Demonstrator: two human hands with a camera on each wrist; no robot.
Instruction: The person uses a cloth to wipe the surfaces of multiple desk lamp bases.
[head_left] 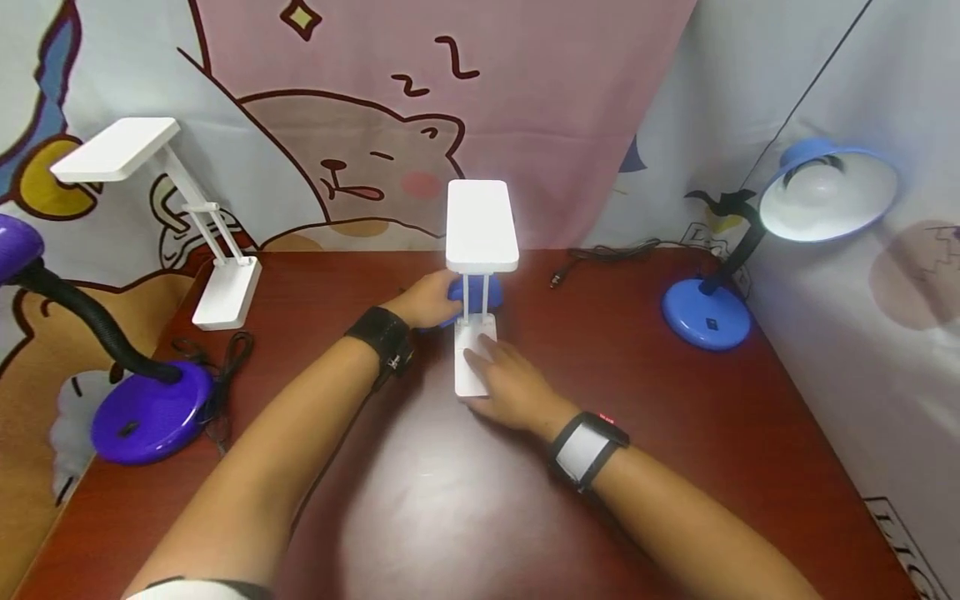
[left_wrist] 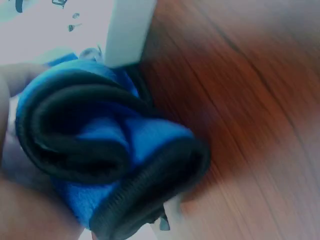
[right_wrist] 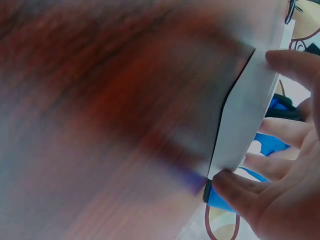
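Note:
A white desk lamp stands upright at the middle of the table, its flat head raised on two thin rods. My right hand holds the lamp's base, fingers over the top and thumb at the front edge. The right wrist view shows fingertips spread along the white base. Behind the rods, my left hand grips a blue cloth beside the lamp. Up close in the left wrist view, the cloth is folded over and has dark edging.
Another white lamp stands at the back left, with a purple lamp and a dark cable nearer. A blue lamp stands at right; a black cable runs along the wall. Printed cloth hangs behind.

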